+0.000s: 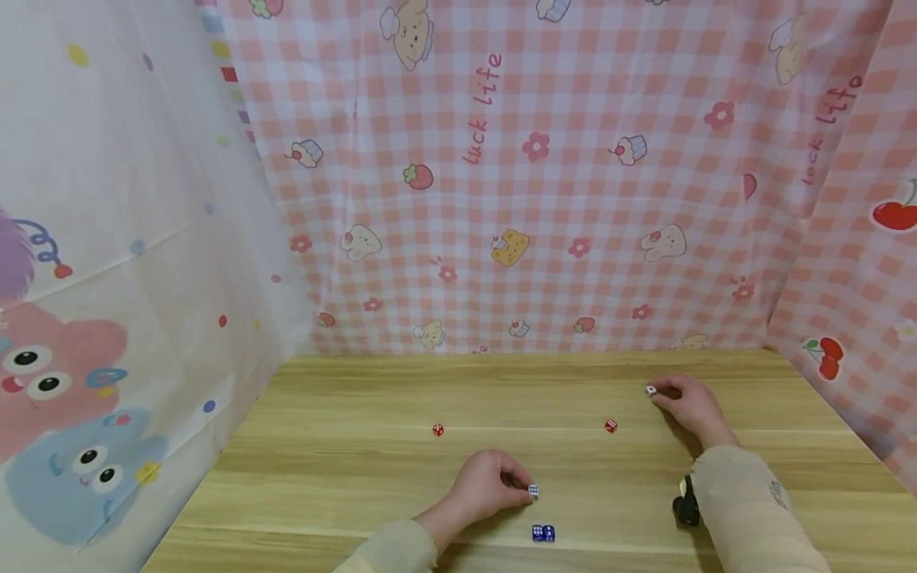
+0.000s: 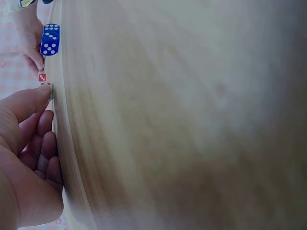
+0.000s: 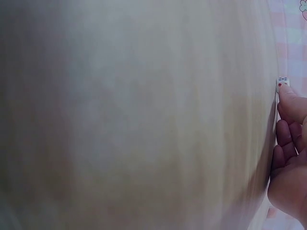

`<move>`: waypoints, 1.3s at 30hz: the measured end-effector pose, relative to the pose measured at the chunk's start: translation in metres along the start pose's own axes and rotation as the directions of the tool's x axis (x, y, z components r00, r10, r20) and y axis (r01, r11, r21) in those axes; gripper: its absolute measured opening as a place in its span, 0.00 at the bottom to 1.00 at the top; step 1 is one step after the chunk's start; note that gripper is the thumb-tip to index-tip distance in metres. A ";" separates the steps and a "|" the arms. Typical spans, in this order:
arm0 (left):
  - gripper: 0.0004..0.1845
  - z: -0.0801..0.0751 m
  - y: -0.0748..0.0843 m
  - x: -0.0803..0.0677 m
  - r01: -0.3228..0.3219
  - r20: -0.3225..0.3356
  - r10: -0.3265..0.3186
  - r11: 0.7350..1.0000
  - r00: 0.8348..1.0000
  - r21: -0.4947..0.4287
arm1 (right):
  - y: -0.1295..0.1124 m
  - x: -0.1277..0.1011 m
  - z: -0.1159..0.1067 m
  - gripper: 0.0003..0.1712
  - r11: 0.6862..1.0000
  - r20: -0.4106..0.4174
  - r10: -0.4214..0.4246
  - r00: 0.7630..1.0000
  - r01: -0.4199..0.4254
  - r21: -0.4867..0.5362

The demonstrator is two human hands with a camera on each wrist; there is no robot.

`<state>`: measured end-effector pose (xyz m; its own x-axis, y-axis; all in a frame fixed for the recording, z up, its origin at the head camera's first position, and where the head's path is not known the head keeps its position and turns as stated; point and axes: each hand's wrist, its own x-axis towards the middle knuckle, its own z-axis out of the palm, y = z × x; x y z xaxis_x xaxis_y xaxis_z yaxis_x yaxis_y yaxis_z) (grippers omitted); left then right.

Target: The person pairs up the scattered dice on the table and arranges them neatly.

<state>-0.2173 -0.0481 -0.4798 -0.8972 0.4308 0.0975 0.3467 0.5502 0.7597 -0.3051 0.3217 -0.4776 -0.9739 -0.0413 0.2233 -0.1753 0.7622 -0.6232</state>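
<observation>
Near the front middle of the table, my left hand point(image 1: 489, 484) pinches a white die point(image 1: 533, 491) with thumb and fingertips. In the left wrist view the thumb covers most of that white die point(image 2: 49, 90). Farther back on the right, my right hand point(image 1: 689, 404) pinches another white die point(image 1: 650, 390); its dotted top shows in the right wrist view as a white die point(image 3: 283, 81). Two blue dice point(image 1: 543, 533) sit side by side just in front of the left hand. One red die point(image 1: 611, 426) lies left of the right hand, and another red die point(image 1: 438, 430) lies behind the left hand.
The wooden table point(image 1: 322, 461) meets a pink checked cloth point(image 1: 473, 199) at the back and right. A pale cloth with cartoon figures point(image 1: 172, 199) hangs on the left. A black device point(image 1: 686, 503) is on the right wrist, by the sleeve.
</observation>
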 end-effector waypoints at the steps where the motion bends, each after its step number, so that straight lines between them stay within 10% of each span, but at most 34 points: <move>1: 0.07 0.000 0.000 0.000 -0.001 0.000 0.001 1.000 1.000 -0.002 | 0.000 0.000 0.000 0.16 1.000 0.002 0.003 1.000 -0.003 0.000; 39: 0.07 0.000 0.002 -0.001 -0.001 -0.007 0.001 1.000 1.000 0.006 | -0.001 -0.009 -0.004 0.07 0.999 0.080 -0.049 0.996 0.050 -0.010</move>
<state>-0.2152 -0.0473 -0.4786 -0.8988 0.4263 0.1024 0.3490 0.5543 0.7556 -0.2952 0.3240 -0.4762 -0.9726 -0.1299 0.1927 -0.2218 0.7655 -0.6040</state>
